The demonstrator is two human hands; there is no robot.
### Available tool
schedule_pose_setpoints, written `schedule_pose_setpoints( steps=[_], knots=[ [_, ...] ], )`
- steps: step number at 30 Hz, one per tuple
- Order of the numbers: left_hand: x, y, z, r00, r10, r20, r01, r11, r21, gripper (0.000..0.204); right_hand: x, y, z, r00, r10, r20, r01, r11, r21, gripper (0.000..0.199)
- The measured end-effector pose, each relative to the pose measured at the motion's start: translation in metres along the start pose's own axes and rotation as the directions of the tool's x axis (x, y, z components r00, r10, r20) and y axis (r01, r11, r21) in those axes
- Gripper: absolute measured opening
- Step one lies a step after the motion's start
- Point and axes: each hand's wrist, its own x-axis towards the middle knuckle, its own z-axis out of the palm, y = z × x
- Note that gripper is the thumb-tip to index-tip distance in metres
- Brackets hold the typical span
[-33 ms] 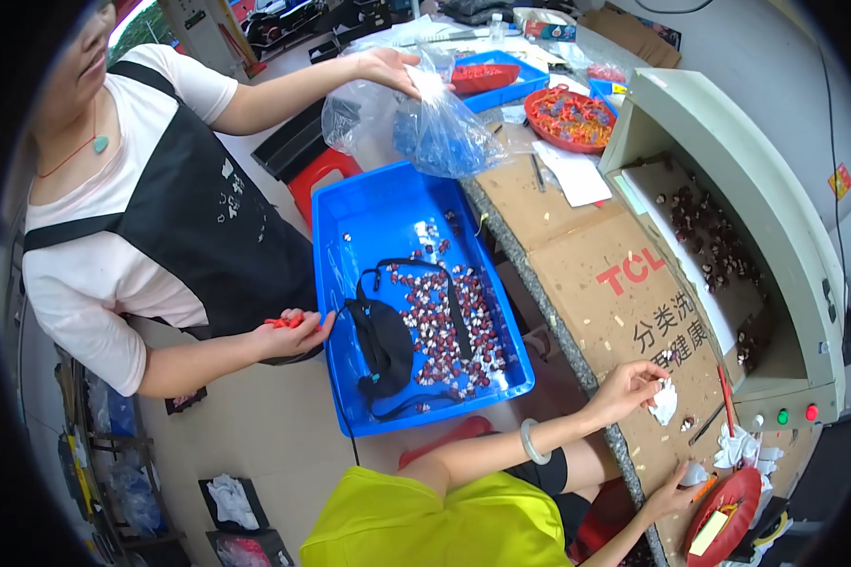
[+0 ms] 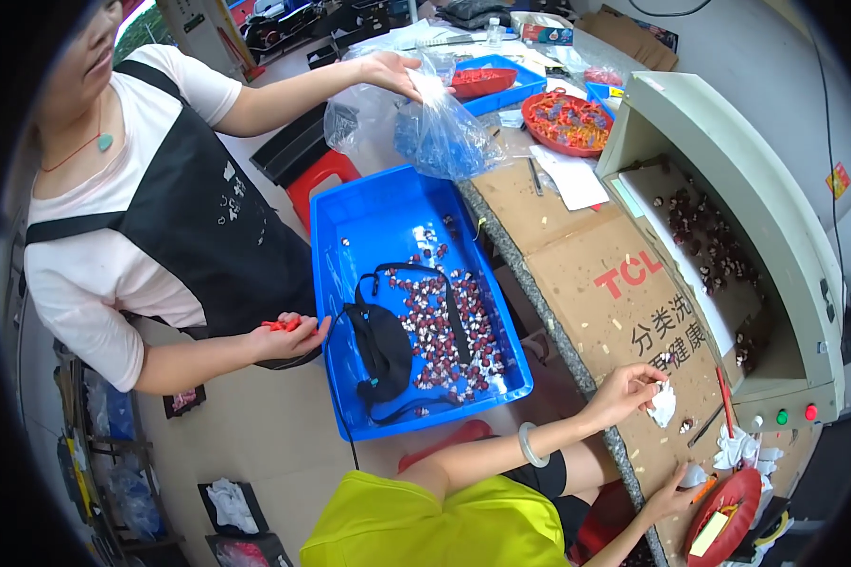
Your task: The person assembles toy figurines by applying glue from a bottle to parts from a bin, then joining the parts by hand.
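My left hand point(image 2: 631, 392), with a pale bangle on its wrist, is over the cardboard-covered table point(image 2: 563, 246). Its fingers are pinched; what they hold is too small to make out. A crumpled white piece point(image 2: 664, 404) lies at the fingertips, beside a small dark-and-white bit point(image 2: 667, 361). Closer to me, my right hand point(image 2: 669, 493) curls by a pale grey rounded piece point(image 2: 694, 475) and an orange strip point(image 2: 704, 489); its grip is partly hidden. A red dish point(image 2: 742, 498) with a yellow block sits just right of it. A red stick point(image 2: 724, 397) lies beyond.
A co-worker in a black apron point(image 2: 227, 227) holds red pieces in one hand and a clear bag point(image 2: 440, 132) in the other. A blue tub point(image 2: 364, 203) contains maroon-and-white pieces and a black strapped bag. At right stands a curved grey cabinet point(image 2: 775, 189) with similar pieces inside.
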Motion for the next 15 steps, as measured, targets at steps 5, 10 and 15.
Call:
schedule_pose_setpoints(
  steps=[5, 10, 15],
  knots=[
    [0.000, 0.004, -0.002, 1.000, 0.007, 0.029, -0.006, 1.000, -0.021, 0.020, 0.001, 0.016, -0.003, 1.000, -0.004, 0.009, 0.004, 0.998, 0.063, 0.039],
    [0.001, 0.006, -0.002, 0.999, -0.035, 0.018, 0.035, 0.999, 0.018, 0.021, 0.001, 0.009, 0.001, 0.999, 0.019, 0.043, -0.022, 0.997, 0.073, 0.036],
    [0.002, -0.001, 0.002, 1.000, 0.018, 0.003, -0.018, 1.000, 0.000, 0.020, 0.000, -0.002, -0.003, 0.998, 0.047, 0.050, -0.051, 0.994, 0.093, 0.036]
  ],
)
